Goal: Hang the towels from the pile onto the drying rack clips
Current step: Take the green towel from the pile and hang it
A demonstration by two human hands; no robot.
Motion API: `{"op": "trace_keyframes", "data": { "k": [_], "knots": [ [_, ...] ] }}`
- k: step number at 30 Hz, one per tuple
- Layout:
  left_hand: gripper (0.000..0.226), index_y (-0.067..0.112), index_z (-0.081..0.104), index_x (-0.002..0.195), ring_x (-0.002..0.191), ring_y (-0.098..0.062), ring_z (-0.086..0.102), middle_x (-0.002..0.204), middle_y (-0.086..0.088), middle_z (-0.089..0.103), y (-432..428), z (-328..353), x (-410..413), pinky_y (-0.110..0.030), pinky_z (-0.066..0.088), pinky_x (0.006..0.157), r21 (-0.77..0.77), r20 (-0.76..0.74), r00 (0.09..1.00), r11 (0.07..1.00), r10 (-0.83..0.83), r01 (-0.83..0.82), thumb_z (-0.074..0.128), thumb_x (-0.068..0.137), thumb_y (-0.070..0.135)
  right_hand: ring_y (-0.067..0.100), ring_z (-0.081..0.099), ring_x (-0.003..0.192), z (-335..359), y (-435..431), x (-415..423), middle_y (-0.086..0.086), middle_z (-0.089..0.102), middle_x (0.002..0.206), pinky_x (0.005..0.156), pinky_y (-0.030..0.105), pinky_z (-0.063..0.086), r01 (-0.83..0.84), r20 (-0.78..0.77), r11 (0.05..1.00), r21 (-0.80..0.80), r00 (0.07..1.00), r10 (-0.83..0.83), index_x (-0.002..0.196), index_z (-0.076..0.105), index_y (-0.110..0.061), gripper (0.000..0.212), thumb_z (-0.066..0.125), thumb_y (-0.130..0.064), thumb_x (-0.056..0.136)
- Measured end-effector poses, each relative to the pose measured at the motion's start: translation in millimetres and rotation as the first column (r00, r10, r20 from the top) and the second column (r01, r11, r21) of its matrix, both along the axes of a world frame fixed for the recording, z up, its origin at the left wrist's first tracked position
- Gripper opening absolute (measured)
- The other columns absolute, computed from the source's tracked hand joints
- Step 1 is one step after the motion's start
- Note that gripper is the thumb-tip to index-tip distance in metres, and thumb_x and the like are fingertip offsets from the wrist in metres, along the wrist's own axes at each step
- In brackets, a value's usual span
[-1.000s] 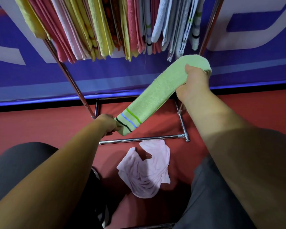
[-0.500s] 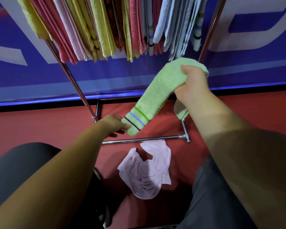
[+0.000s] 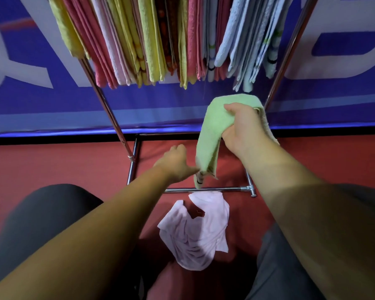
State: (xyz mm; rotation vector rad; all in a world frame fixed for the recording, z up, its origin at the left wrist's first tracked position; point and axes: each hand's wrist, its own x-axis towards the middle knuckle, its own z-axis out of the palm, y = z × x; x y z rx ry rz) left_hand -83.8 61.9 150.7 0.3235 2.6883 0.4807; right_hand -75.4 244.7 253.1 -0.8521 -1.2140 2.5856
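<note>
Setting: red floor [image 3: 52, 165], blue-and-white banner [image 3: 30, 105] behind.
Right hand [image 3: 243, 128]: fingers curled round the upper fold of a green towel [image 3: 211, 135], held up just below the hanging row.
Green towel: droops from that grip, striped end lowest, close above the rack's floor bar.
Left hand [image 3: 175, 162]: thumb at the towel's lower edge; a pinch cannot be confirmed.
Rack [image 3: 225, 188]: chrome, slanted posts, coloured towels [image 3: 160, 40] packed along the top.
Pink towel [image 3: 195, 232]: crumpled on the floor, just beside the bar.
</note>
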Motion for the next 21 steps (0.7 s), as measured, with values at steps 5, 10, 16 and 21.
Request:
{"op": "trace_keyframes", "data": {
  "k": [5,10,16,21],
  "knots": [
    [0.058,0.012,0.051,0.123,0.107,-0.019,0.062,0.123,-0.005,0.063,39.9,25.3,20.2,-0.024,0.051,0.082,0.352,0.086,0.996,0.936,-0.040,0.007,0.084,0.087,0.042,0.029,0.069,0.123,-11.2,-24.9,-1.0,0.009,0.067,0.140,0.114,0.051,0.048,-0.157,0.052,0.988,-0.001,0.986,0.157,0.147,0.053,-0.019,0.096,0.076,-0.013,0.054],
    [0.046,0.020,0.057,0.116,0.094,-0.029,0.068,0.107,-0.004,0.066,44.0,24.0,12.3,-0.035,0.048,0.068,0.399,-0.027,0.986,0.907,0.162,-0.138,0.054,0.085,0.054,0.040,0.059,0.135,3.0,-49.0,11.6,0.013,0.055,0.152,0.113,0.060,0.048,-0.138,0.058,0.990,-0.002,0.989,0.138,0.153,0.045,-0.025,0.090,0.047,0.013,0.072],
    [0.017,0.010,0.055,0.103,0.090,-0.033,0.061,0.101,-0.010,0.069,42.1,38.3,6.9,-0.039,0.046,0.072,0.494,-0.125,0.898,0.812,0.421,-0.311,0.053,0.094,0.024,0.038,0.069,0.117,-0.5,-36.9,3.6,0.015,0.062,0.144,0.094,0.061,0.060,-0.085,0.068,0.996,-0.003,0.994,0.085,0.154,0.046,-0.025,0.069,0.030,0.016,0.100],
    [0.011,0.024,0.059,0.093,0.076,-0.026,0.064,0.077,0.003,0.069,41.9,54.0,6.7,-0.048,0.057,0.072,0.647,-0.254,0.843,0.731,0.474,-0.216,0.050,0.095,0.031,0.032,0.075,0.101,-0.7,-24.3,3.1,0.016,0.056,0.146,0.084,0.047,0.067,-0.073,0.127,0.997,0.002,0.989,0.072,0.156,0.044,-0.009,0.050,0.030,0.002,0.109]
  ]
}}
